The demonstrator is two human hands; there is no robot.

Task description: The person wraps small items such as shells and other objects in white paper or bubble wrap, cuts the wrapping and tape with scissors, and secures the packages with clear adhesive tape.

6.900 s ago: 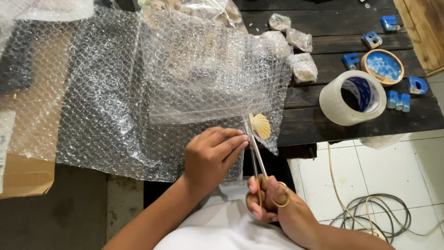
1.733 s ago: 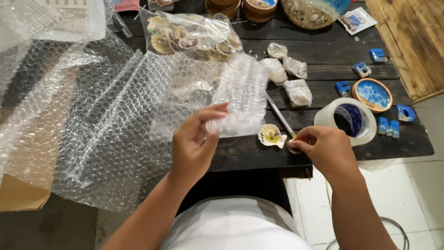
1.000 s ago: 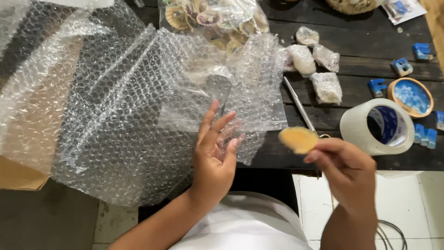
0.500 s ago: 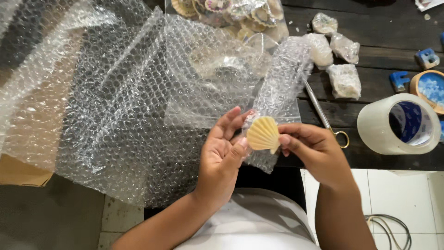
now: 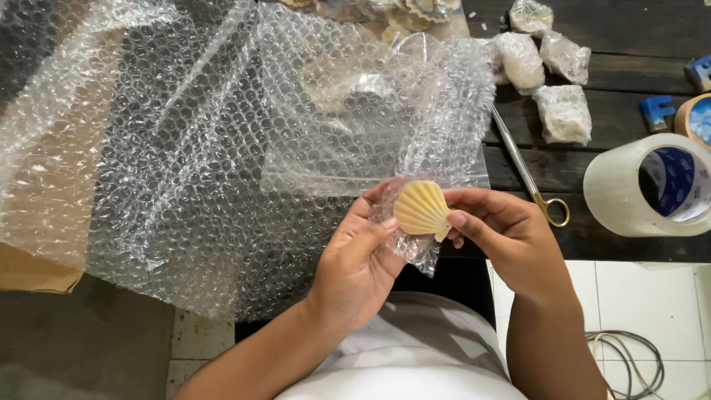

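A pale yellow scallop shell (image 5: pixel 421 209) lies on a small cut piece of bubble wrap (image 5: pixel 444 141), near the front edge of the dark wooden table (image 5: pixel 629 30). My right hand (image 5: pixel 503 237) pinches the shell's right edge between thumb and fingers. My left hand (image 5: pixel 359 259) cups the wrap from below and left, its thumb touching the shell's left side. The cut piece hangs over my left fingers and runs up onto the table.
A large sheet of bubble wrap (image 5: pixel 185 148) covers the table's left half. Scissors (image 5: pixel 527 170) lie right of the cut piece. A wide roll of clear tape (image 5: pixel 652 185) stands at the right. Three wrapped bundles (image 5: pixel 563 111) sit behind; cables (image 5: pixel 629 363) lie on the tiled floor.
My right hand picked the shell up from the table edge and brought it onto the cut wrap held in my left hand. The scissors were laid on the table.
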